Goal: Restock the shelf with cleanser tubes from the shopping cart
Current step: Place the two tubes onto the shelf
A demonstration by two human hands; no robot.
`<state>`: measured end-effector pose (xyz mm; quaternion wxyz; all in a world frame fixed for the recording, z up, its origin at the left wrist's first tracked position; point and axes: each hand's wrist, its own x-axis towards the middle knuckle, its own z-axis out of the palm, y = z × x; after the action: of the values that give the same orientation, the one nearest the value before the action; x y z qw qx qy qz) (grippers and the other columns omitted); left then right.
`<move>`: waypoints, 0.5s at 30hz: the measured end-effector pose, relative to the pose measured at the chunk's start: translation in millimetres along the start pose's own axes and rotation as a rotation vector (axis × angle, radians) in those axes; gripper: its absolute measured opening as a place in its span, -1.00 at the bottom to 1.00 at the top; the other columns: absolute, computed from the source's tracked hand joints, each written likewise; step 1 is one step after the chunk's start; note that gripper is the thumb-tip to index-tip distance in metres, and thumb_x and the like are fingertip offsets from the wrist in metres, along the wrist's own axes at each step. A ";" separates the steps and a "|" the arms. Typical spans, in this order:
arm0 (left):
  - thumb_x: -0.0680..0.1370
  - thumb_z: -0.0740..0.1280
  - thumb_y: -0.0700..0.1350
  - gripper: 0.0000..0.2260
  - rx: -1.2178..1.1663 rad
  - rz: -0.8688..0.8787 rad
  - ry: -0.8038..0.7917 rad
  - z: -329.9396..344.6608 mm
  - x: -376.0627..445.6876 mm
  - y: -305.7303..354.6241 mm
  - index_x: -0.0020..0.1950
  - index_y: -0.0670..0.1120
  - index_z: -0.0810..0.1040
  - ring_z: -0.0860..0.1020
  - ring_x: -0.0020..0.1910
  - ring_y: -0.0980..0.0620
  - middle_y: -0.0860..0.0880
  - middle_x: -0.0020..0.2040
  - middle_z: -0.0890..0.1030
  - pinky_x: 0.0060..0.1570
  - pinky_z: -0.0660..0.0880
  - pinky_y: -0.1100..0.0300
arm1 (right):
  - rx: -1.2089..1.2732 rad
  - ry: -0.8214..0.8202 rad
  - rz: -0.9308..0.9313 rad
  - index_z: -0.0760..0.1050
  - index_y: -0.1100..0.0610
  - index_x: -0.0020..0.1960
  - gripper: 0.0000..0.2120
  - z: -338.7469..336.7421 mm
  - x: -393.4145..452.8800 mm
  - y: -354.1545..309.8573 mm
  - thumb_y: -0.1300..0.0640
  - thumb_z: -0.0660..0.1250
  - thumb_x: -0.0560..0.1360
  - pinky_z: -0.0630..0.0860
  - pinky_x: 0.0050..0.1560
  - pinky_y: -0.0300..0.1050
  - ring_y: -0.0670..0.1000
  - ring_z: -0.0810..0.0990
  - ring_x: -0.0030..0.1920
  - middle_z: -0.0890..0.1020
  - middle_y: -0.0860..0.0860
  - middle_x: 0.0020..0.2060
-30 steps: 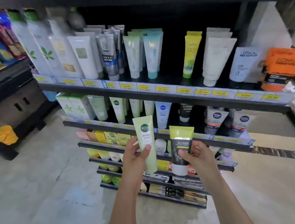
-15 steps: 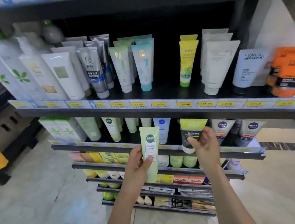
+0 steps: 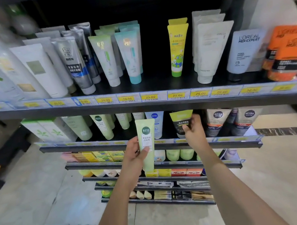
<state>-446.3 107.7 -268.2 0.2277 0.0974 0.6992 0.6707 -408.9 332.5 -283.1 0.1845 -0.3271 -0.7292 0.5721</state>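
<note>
Since a second ago, we have carried our right hand point(image 3: 192, 127) up and forward from in front of the lower racks to the second shelf point(image 3: 239, 140), where the black-and-lime tube point(image 3: 179, 122) now stands in the gap at centre frame, between the blue-and-white tube point(image 3: 156, 124) and the grey men's tubes point(image 3: 217, 123). Its fingers and thumb pinch that tube near its middle; by our reckoning it is all but set down, though we cannot tell whether its cap rests on the shelf. Our left hand point(image 3: 135, 154), just below and left of centre, grips the pale green tube point(image 3: 147, 145) upright, thumb across its label, held out in front of the shelf edge and not yet placed.

We judge one tube nearly stocked and one left in hand; the shopping cart lies outside the frame, so what remains in it is unknown. Matching pale green tubes point(image 3: 103, 126) stand on the same shelf, left of centre, a likely spot for it. Overhead, the top shelf point(image 3: 142, 102) with its yellow price tags juts forward and narrows the way in; tightly packed neighbours could be knocked over.
</note>
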 end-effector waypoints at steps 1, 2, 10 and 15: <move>0.63 0.29 -0.19 -0.66 -0.018 -0.006 0.000 -0.4 1.2 -1.4 0.38 0.06 0.40 0.60 0.19 0.02 0.11 0.20 0.64 0.15 0.58 -0.06 | -0.026 -0.003 0.010 0.23 0.10 0.38 -0.61 1.5 0.6 -0.7 0.33 0.19 0.62 0.40 0.26 -0.08 0.07 0.52 0.29 0.54 0.08 0.27; 0.63 0.29 -0.19 -0.67 -0.038 -0.009 0.000 -0.6 2.6 -2.3 0.37 0.06 0.40 0.61 0.19 0.01 0.11 0.19 0.64 0.09 0.60 -0.02 | -0.058 -0.007 0.014 0.21 0.09 0.38 -0.62 2.8 1.4 -1.4 0.32 0.18 0.62 0.42 0.21 -0.07 0.08 0.54 0.25 0.56 0.07 0.23; 0.63 0.29 -0.23 -0.68 -0.095 0.015 0.019 -1.6 17.6 -4.2 0.36 0.01 0.42 0.61 0.18 0.04 0.05 0.20 0.65 0.12 0.56 0.01 | -0.284 0.006 0.045 0.15 0.21 0.46 -0.52 5.0 0.4 -12.9 0.41 0.15 0.58 0.41 -0.08 -0.09 0.06 0.51 -0.04 0.52 0.12 0.00; 0.61 0.33 -0.24 -0.61 -0.051 0.065 0.074 -12.7 21.3 -3.2 0.41 -0.03 0.37 0.61 0.15 0.11 0.05 0.22 0.64 0.11 0.54 0.12 | -0.312 0.045 0.038 0.19 0.25 0.44 -0.55 6.6 2.0 -9.6 0.42 0.14 0.57 0.39 -0.09 -0.09 0.12 0.54 0.00 0.53 0.13 0.01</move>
<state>-470.1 105.6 -275.4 0.1822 0.0896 0.6862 0.6985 -417.2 327.8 -276.0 0.1370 -0.3782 -0.7986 0.4477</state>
